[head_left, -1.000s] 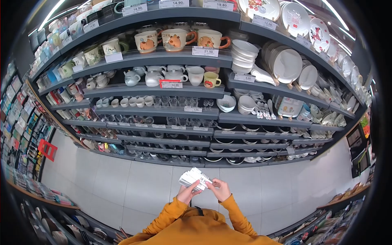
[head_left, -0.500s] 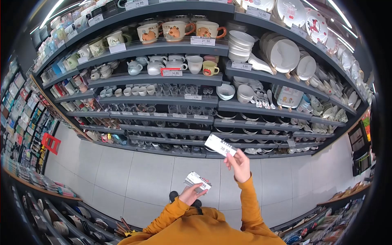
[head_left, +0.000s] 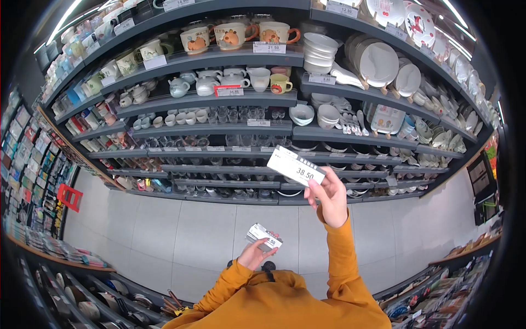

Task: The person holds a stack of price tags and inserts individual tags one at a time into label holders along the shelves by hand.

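A white price tag point(head_left: 295, 166) printed 38.50 is pinched at its lower right corner by my right hand point(head_left: 330, 198), raised in front of the lower shelves. Lower and to the left, my left hand point(head_left: 256, 253) is closed on a fanned stack of price tags point(head_left: 264, 237); the top one shows a number ending in .50, its first digits partly covered by my thumb. Neither hand touches the shelves.
Shelves ahead carry animal mugs point(head_left: 228, 36), teapots point(head_left: 207, 85), stacked bowls point(head_left: 319, 52) and upright plates point(head_left: 379, 64). Price labels such as one marked 21.50 point(head_left: 269, 47) line the shelf edges. A red stool-like object point(head_left: 70, 197) stands on the tiled floor point(head_left: 205, 233) at left.
My right hand has risen with its price tag, bringing it closer to the camera so it looks larger. My left hand still holds the stack, shifted only slightly.
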